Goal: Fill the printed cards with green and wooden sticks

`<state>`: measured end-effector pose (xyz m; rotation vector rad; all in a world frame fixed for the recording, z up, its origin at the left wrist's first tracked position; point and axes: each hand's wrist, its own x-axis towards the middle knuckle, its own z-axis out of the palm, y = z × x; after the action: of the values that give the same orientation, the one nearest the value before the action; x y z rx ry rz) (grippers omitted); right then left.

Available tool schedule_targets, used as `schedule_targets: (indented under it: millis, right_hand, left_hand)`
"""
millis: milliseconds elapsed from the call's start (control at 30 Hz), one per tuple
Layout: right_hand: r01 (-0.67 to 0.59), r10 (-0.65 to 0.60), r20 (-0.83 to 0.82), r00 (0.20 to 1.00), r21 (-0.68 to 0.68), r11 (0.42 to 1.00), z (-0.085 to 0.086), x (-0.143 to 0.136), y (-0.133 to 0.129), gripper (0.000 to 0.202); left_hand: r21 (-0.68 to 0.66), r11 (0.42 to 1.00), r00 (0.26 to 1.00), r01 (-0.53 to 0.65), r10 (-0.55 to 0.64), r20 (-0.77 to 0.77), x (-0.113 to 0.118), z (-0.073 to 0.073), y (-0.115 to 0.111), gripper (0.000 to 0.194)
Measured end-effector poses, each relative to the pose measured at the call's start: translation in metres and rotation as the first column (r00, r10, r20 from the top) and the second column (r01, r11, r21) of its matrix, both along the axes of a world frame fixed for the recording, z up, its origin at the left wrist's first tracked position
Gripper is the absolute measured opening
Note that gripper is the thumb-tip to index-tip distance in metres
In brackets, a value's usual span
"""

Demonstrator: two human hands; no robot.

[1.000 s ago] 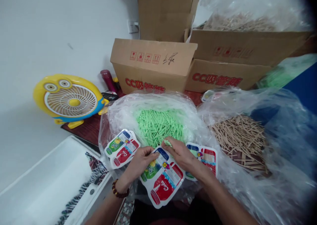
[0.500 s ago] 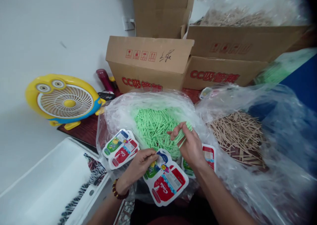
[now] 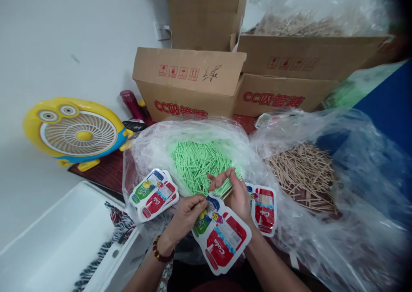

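Observation:
My left hand (image 3: 189, 215) is closed, pinching the top edge of a printed pouch (image 3: 223, 245) with green Sprite and red Cola pictures. Just above that edge my right hand (image 3: 236, 193) curls around a small bunch of green sticks (image 3: 226, 190), their ends slanting toward the pouch. Whether any stick has entered the pouch is hidden. Behind the hands, a heap of green sticks (image 3: 198, 163) lies in an open clear plastic bag (image 3: 148, 142). More pouches (image 3: 153, 194) overlap to the left, and another pouch (image 3: 265, 210) lies partly behind my right wrist.
Brown sticks (image 3: 302, 176) fill another clear bag at right. Cardboard boxes (image 3: 189, 92) stand along the back. A yellow fan (image 3: 80, 131) and a purple bottle (image 3: 131, 103) are at back left. A white bin (image 3: 48, 240) sits at lower left.
My right hand has come down and nearer to the left, bringing the green sticks close to the pouch's top edge. The left hand still holds the pouch; the whole view has shifted slightly.

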<state>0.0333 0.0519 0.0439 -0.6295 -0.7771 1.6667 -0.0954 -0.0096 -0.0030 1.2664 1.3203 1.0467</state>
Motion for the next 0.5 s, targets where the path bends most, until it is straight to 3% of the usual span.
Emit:
schedule_targets:
  millis: [133, 333, 500]
  right_hand:
    - [-0.025, 0.028, 0.169, 0.985, -0.017, 1.000, -0.004, 0.006, -0.005, 0.031]
    - [-0.326, 0.357, 0.141, 0.923, -0.202, 0.924, -0.010, 0.013, 0.004, 0.024]
    - [-0.349, 0.362, 0.184, 0.914, -0.101, 0.932, -0.009, 0.016, 0.020, 0.020]
  left_hand:
    - [-0.005, 1.000, 0.998, -0.028, 0.028, 0.051, 0.000, -0.001, 0.003, 0.032]
    - [-0.054, 0.998, 0.983, -0.027, 0.036, 0.177, -0.005, 0.001, 0.011, 0.024]
    - [-0.034, 0.999, 0.974, -0.041, 0.048, 0.221, -0.009, -0.003, 0.017, 0.025]
